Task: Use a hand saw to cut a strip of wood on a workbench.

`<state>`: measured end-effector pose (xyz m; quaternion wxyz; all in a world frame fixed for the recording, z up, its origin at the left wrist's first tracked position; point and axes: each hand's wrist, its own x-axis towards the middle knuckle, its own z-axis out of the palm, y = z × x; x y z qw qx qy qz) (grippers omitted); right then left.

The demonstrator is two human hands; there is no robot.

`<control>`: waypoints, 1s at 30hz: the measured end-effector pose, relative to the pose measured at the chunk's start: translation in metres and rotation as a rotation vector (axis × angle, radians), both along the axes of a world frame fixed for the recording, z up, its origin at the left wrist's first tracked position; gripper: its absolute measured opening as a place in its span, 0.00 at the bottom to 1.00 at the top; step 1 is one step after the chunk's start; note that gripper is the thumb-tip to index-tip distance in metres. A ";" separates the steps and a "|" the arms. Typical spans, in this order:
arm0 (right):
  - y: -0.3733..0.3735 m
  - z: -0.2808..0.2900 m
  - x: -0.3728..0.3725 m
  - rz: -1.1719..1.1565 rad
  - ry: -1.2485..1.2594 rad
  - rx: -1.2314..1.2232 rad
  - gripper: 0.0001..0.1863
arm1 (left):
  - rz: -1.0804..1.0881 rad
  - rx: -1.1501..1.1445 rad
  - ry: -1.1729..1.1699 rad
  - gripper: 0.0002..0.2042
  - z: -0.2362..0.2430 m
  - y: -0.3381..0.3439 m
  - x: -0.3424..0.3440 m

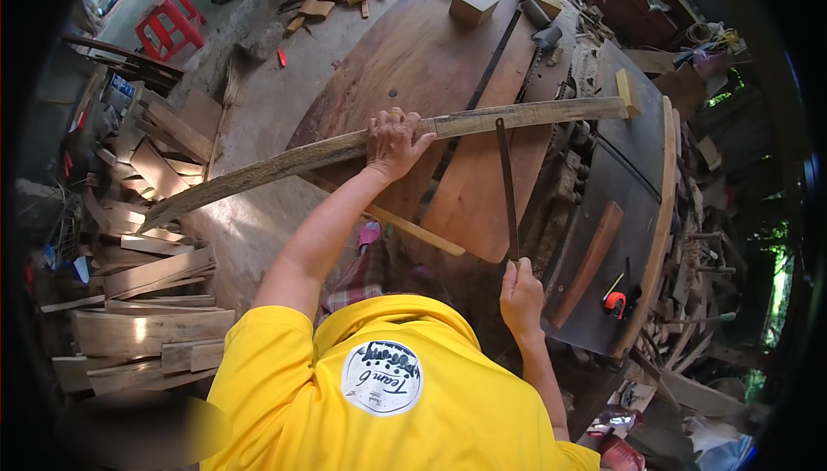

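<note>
Nearest the head camera is our yellow shirt (482,402), with a round white print on it. Beyond it, our left grip (394,143) is closed over a long plank (534,115), fingers bent across the far edge and thumb lying toward the right. This plank spans the brown worktop (370,74) from side to side; its left end juts past the edge, above a heap of wood offcuts (146,333), and its right end meets or nearly meets a small pale block (633,96); we cannot tell which.

Our right grip (521,299) is a fist around the near end of a thin dark tool (508,187), whose far end overlaps the plank. Whether the two touch there, we cannot tell.

To the right, on a dark panel (594,204), we see a reddish wood strip (588,264) and, near it, a red-and-black tape measure (615,302). Farther off, a squarish wooden block (473,6) sits on the worktop, and a red stool (170,27) stands at the upper left.
</note>
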<state>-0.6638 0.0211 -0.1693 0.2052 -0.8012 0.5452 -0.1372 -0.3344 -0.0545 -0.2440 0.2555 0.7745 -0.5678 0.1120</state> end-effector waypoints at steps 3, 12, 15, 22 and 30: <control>0.001 -0.007 -0.008 0.023 -0.039 0.018 0.11 | -0.041 -0.030 -0.012 0.16 0.008 0.014 0.000; -0.016 -0.016 0.027 0.135 -0.098 -0.012 0.12 | -0.073 -0.060 0.200 0.06 -0.011 0.037 0.037; -0.015 -0.018 0.057 0.135 -0.079 0.005 0.12 | -0.031 -0.021 0.260 0.06 -0.009 0.032 0.029; 0.000 -0.028 0.128 0.171 -0.047 0.012 0.12 | 0.129 0.034 0.190 0.08 -0.013 0.031 0.025; 0.008 -0.045 0.167 0.134 -0.010 -0.046 0.11 | 0.158 0.018 0.100 0.09 -0.009 0.029 0.019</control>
